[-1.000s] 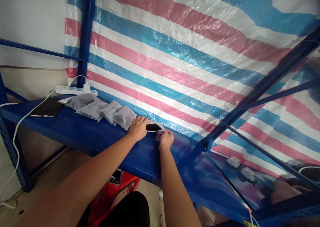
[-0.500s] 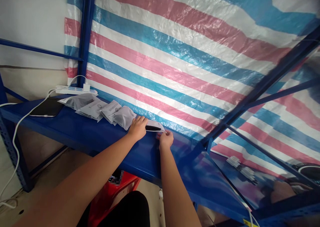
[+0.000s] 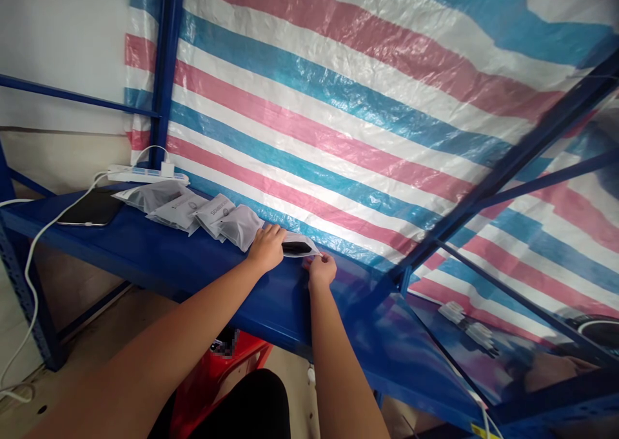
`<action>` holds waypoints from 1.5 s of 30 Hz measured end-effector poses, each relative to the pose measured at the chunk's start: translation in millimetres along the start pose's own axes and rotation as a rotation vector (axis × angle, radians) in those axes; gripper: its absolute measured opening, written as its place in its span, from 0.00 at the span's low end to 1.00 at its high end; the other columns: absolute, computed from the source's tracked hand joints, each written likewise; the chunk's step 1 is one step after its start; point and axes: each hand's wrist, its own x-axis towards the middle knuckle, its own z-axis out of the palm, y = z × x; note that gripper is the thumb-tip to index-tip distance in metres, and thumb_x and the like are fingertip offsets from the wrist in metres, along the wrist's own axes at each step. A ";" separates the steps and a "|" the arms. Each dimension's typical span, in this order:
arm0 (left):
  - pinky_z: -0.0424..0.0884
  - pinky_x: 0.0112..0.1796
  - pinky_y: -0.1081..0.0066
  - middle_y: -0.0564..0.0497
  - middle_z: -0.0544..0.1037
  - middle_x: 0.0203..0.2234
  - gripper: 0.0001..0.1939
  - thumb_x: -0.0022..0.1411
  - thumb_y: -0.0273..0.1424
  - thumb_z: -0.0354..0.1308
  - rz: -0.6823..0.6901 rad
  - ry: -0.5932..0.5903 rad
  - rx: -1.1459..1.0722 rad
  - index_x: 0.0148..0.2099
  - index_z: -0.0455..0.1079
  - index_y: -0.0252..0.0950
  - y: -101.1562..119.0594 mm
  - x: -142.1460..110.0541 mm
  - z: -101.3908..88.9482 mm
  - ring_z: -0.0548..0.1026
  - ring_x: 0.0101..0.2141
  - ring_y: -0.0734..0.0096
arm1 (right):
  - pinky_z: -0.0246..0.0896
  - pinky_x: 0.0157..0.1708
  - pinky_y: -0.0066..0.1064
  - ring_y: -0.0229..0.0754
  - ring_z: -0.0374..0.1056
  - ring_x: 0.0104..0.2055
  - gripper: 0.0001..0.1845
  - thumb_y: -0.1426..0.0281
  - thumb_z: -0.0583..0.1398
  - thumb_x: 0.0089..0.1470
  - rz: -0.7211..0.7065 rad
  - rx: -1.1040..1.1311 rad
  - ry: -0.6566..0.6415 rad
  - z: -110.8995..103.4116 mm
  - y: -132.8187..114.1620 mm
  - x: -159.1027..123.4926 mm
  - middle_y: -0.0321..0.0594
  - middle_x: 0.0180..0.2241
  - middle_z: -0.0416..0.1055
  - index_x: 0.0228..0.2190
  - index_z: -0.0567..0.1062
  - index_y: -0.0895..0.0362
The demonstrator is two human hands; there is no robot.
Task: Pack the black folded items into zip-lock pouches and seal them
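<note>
A white plastic pouch [image 3: 304, 242] lies on the blue shelf [image 3: 232, 273], with a dark patch along its near side that looks like an opening or something black inside. At its left end my left hand [image 3: 267, 247] is closed over it, knuckles up, hiding that part. Between thumb and fingers, my right hand [image 3: 322, 269] pinches the pouch's right corner. Several greyish frosted pouches [image 3: 240, 225] lie in an overlapping row just left of my left hand, some with printed lettering.
A phone or tablet [image 3: 91, 208] and a white power strip [image 3: 145, 173] with cables sit at the left end. Striped sheeting [image 3: 309, 142] hangs behind. A red stool [image 3: 217, 374] stands below. At right, beyond a blue post, another person's hand [image 3: 556, 369] is near small white items [image 3: 478, 332].
The dark patch on the pouch's near side shows wider now. My hands have barely moved. The other person's hand at the right has shifted slightly.
</note>
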 end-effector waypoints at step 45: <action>0.62 0.45 0.56 0.49 0.80 0.39 0.06 0.65 0.27 0.55 0.244 0.090 -0.059 0.39 0.73 0.39 7.9 0.6 1.6 0.72 0.45 0.58 | 0.68 0.34 0.32 0.47 0.77 0.32 0.14 0.62 0.62 0.55 -0.674 -0.217 -0.329 -7.9 -39.8 -50.0 0.44 0.32 0.82 0.35 0.85 0.57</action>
